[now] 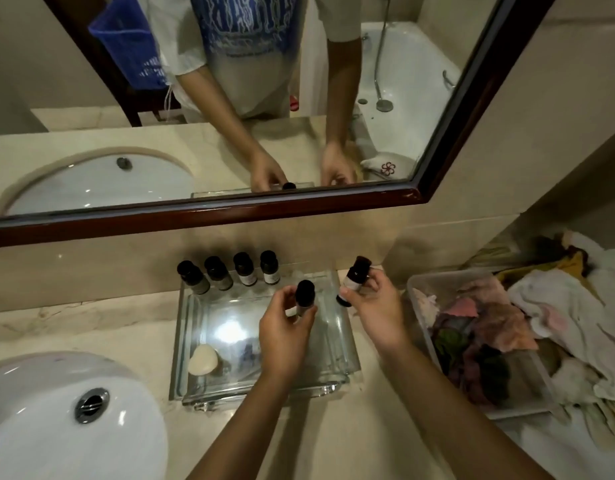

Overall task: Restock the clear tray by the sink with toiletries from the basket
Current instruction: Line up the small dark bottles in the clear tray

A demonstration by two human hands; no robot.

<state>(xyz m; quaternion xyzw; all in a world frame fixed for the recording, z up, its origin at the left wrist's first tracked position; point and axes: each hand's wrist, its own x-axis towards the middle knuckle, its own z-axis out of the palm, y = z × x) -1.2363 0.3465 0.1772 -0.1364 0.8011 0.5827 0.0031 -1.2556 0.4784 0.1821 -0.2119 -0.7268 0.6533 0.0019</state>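
While both forearms are reaching in over the near edge of the table (91,327), the white sink (57,410) is sitting at the near left. Just right of it, the clear tray (195,323) is lying flat on the table. A pale bar of soap (204,360) is resting in its near left corner.

Over the middle of the tray, the left hand (285,327) is pinching a small dark-capped bottle (305,296) with thumb and fingertips, holding it upright. I cannot tell whether its base is touching the glass. Just to the right, the right hand (375,306) is gripping a second bottle (353,280). This one is tilting, with its cap pointing up and away, above the tray's far right corner.

Along the tray's far edge, a row of four bottles (245,268) is standing upright, side by side against the wall. Off to the right, the basket (411,282) is sitting on the table, and crumpled cloths (489,323) are filling it. Beyond it all, the mirror (195,216) is reflecting both hands.
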